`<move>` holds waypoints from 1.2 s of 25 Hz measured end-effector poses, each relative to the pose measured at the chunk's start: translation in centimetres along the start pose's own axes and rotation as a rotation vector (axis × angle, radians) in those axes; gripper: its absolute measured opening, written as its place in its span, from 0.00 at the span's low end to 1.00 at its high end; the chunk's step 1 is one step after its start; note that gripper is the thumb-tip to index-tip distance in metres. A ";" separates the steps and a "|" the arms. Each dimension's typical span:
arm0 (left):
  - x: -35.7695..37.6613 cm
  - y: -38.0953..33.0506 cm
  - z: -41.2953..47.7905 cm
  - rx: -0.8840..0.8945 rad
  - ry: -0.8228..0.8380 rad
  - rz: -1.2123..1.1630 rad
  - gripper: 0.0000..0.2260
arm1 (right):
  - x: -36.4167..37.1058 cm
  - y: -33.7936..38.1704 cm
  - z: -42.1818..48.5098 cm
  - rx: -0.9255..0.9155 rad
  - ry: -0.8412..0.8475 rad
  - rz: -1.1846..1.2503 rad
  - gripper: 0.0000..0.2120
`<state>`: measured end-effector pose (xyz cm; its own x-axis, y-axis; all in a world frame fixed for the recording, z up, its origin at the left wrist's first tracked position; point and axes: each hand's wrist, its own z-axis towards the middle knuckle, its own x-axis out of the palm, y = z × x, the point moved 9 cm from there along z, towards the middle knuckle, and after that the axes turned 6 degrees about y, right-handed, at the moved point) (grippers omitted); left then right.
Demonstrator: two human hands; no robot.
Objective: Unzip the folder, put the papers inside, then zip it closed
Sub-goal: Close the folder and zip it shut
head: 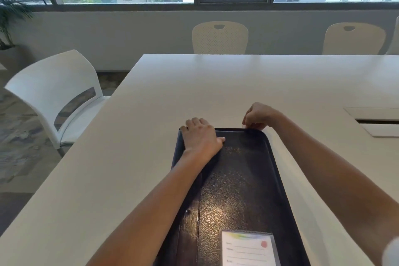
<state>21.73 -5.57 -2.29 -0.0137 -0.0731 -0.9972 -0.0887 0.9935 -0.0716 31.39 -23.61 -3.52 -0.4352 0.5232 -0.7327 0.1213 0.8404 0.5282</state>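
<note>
A black textured zip folder (239, 183) lies flat and closed on the white table (194, 84), its long side running away from me. A white label card (248, 248) sits in a clear pocket near its close end. My left hand (201, 136) presses flat on the folder's far left corner, fingers curled over the edge. My right hand (258, 115) is at the far right corner, fingertips pinched on something small at the zip edge; the zip pull itself is hidden by the fingers. No loose papers are in view.
A white chair (58, 97) stands at the table's left side. Two cream chairs (220, 38) (354, 39) stand at the far edge under the window. A cable hatch (375, 122) is set into the table at right. A potted plant (8, 17) is far left.
</note>
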 end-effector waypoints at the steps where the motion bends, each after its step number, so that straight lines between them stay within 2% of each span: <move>1: -0.2 2.0 -0.4 -0.049 0.047 0.040 0.34 | 0.0 0.1 0.0 0.021 -0.019 -0.011 0.06; 3: -0.1 5.1 -1.4 -0.093 0.118 0.048 0.28 | 0.0 0.6 -0.5 0.052 -0.067 -0.031 0.02; 6: 0.2 6.8 -3.0 -0.072 0.162 -0.059 0.21 | 0.4 2.5 -1.1 0.053 -0.152 -0.103 0.05; 10: 0.2 7.0 -3.5 -0.060 0.126 -0.141 0.23 | 2.9 6.7 -1.8 -0.009 -0.242 -0.084 0.05; 14: 0.2 7.5 -3.9 -0.044 0.061 -0.168 0.19 | 6.6 12.4 -1.5 -0.094 -0.270 -0.020 0.02; 19: 0.3 7.5 -4.2 -0.034 0.039 -0.167 0.23 | 9.5 16.3 -1.3 -0.130 -0.319 0.072 0.11; 21: 0.4 7.6 -4.4 -0.032 0.038 -0.163 0.24 | 10.0 16.6 -1.4 -0.156 -0.320 0.098 0.11; 24: 0.4 8.1 -4.7 -0.053 0.042 -0.169 0.25 | 9.5 15.6 -2.7 -0.207 -0.337 0.111 0.04; 26: 0.4 8.4 -5.1 -0.069 0.052 -0.188 0.25 | 8.4 13.2 -4.4 -0.211 -0.398 0.078 0.05; 30: 0.4 8.7 -6.2 -0.073 0.086 -0.209 0.25 | 4.8 5.5 -9.0 -0.064 -0.588 -0.082 0.08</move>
<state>14.79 2.54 -3.16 -0.0721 -0.2868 -0.9553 -0.1700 0.9473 -0.2715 21.94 -17.76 -0.23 0.1280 0.4626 -0.8773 0.0465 0.8808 0.4713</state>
